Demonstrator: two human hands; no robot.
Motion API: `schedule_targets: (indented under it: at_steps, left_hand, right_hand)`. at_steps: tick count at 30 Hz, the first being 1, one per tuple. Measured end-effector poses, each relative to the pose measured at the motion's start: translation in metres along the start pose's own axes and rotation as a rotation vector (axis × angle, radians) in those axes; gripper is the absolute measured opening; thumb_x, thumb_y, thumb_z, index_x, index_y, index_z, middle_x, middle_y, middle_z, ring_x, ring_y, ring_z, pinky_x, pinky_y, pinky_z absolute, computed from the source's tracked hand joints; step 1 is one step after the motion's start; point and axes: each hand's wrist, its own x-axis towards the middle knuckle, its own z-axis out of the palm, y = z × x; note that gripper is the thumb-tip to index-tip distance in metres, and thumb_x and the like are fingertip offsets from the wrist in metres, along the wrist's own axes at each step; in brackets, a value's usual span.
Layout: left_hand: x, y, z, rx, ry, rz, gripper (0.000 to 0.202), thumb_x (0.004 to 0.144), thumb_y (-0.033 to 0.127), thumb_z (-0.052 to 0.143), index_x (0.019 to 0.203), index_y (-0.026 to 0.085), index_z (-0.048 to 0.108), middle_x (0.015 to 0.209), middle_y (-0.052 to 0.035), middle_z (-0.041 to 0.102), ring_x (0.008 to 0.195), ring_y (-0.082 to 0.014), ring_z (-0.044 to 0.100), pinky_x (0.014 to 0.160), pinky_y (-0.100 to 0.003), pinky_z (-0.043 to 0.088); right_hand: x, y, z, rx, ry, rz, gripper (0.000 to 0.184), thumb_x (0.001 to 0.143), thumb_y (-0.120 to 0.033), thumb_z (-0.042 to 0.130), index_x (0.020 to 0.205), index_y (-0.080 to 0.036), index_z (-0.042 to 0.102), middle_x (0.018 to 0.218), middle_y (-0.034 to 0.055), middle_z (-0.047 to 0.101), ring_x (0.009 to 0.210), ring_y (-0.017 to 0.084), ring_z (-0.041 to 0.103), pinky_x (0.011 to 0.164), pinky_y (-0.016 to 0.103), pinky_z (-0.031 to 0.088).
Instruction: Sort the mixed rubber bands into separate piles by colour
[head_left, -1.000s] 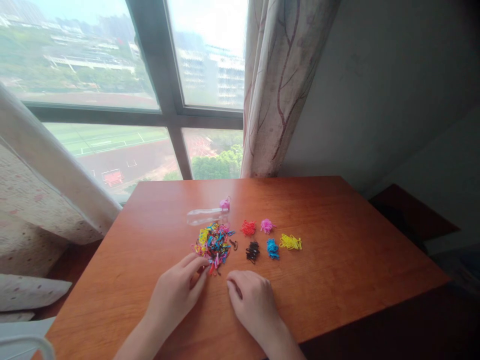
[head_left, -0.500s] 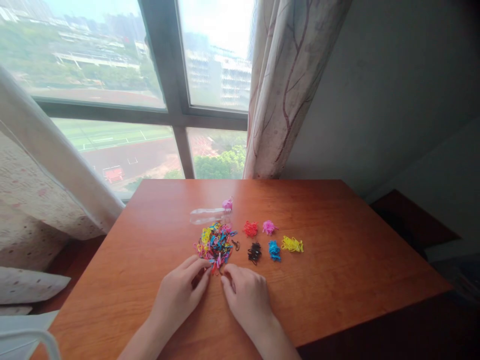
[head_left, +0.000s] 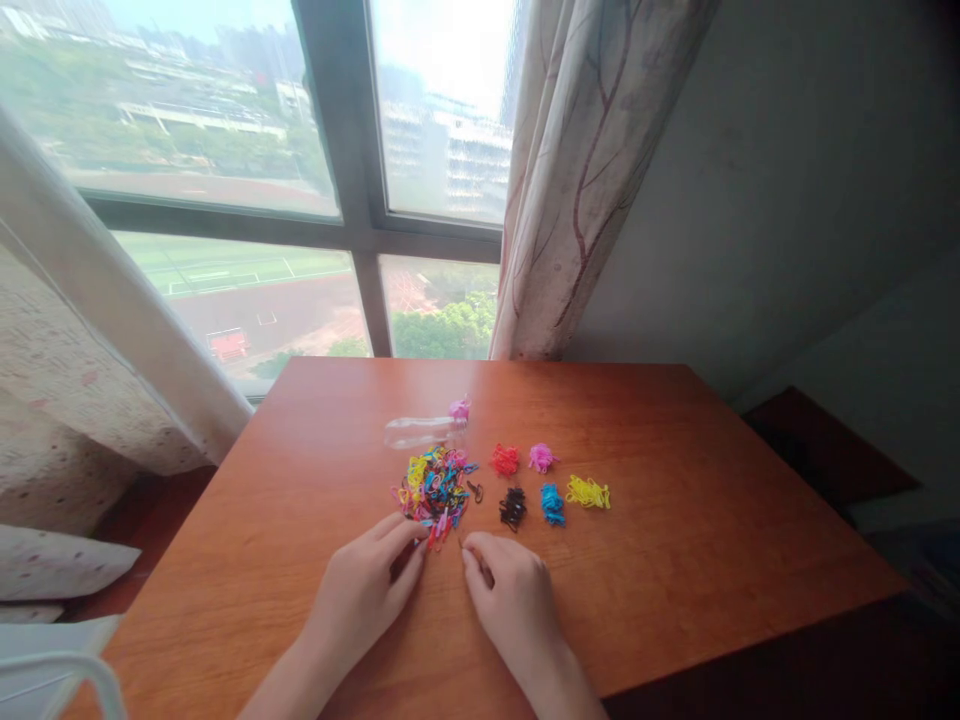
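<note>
A heap of mixed-colour rubber bands (head_left: 435, 485) lies on the wooden table. My left hand (head_left: 375, 575) is at the heap's near edge, thumb and index finger nearly together; what they pinch, if anything, is hidden. Just to the right, my right hand (head_left: 510, 580) is closed in a pinch, with a thin dark rubber band (head_left: 460, 540) showing at its fingertips. Sorted by colour, small piles sit right of the heap: red bands (head_left: 505, 459), pink bands (head_left: 541, 458), black bands (head_left: 513, 508), blue bands (head_left: 552, 504) and yellow bands (head_left: 589, 492).
Behind the heap lies a clear plastic bottle-like container (head_left: 420, 432) with a pink piece (head_left: 460, 408) at its right end. A loose black band (head_left: 475, 491) rests beside the heap. The wooden table (head_left: 675, 540) meets a window with curtains (head_left: 570, 180) at the back.
My right hand has shifted slightly right, away from the heap, with the dark band at its fingertips. My left hand stays at the heap's edge. The whole view has moved a little.
</note>
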Motion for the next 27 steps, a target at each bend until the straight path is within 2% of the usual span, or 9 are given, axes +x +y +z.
schedule_targets:
  at_steps: [8, 13, 20, 27]
  left_hand:
    - [0.002, 0.001, 0.000, 0.044, -0.002, 0.025, 0.018, 0.093, 0.026, 0.047, 0.094, 0.026, 0.065, 0.091, 0.0000, 0.070, 0.077, -0.0141, 0.068, 0.067, -0.021, 0.050]
    - [0.000, 0.000, 0.000, 0.047, 0.014, 0.029, 0.019, 0.093, 0.026, 0.047, 0.094, 0.026, 0.066, 0.089, 0.0000, 0.070, 0.075, -0.0138, 0.068, 0.066, -0.021, 0.050]
    - [0.000, 0.000, 0.000, 0.039, 0.001, 0.015, 0.018, 0.093, 0.025, 0.047, 0.094, 0.026, 0.065, 0.088, 0.0005, 0.070, 0.075, -0.0141, 0.068, 0.066, -0.022, 0.049]
    - [-0.002, 0.000, 0.001, 0.024, -0.048, 0.014, 0.018, 0.094, 0.027, 0.046, 0.097, 0.026, 0.064, 0.091, -0.0002, 0.070, 0.080, -0.0148, 0.068, 0.071, -0.023, 0.050]
  right_hand:
    - [-0.003, 0.043, -0.021, 0.032, 0.112, 0.031, 0.022, 0.096, -0.024, 0.047, 0.090, -0.023, 0.068, 0.076, 0.0007, 0.070, 0.065, 0.015, 0.063, 0.064, 0.023, 0.039]
    - [0.003, 0.055, -0.023, 0.020, 0.125, 0.028, 0.024, 0.096, -0.025, 0.047, 0.091, -0.022, 0.070, 0.078, 0.0024, 0.071, 0.067, 0.015, 0.065, 0.065, 0.023, 0.043]
    - [0.004, 0.052, -0.024, 0.001, 0.152, 0.052, 0.023, 0.096, -0.025, 0.047, 0.093, -0.021, 0.070, 0.079, 0.0033, 0.072, 0.067, 0.016, 0.066, 0.065, 0.024, 0.045]
    - [0.002, 0.026, -0.015, 0.022, 0.087, -0.016, 0.022, 0.094, -0.021, 0.047, 0.089, -0.022, 0.068, 0.070, 0.0006, 0.067, 0.064, 0.015, 0.062, 0.063, 0.023, 0.039]
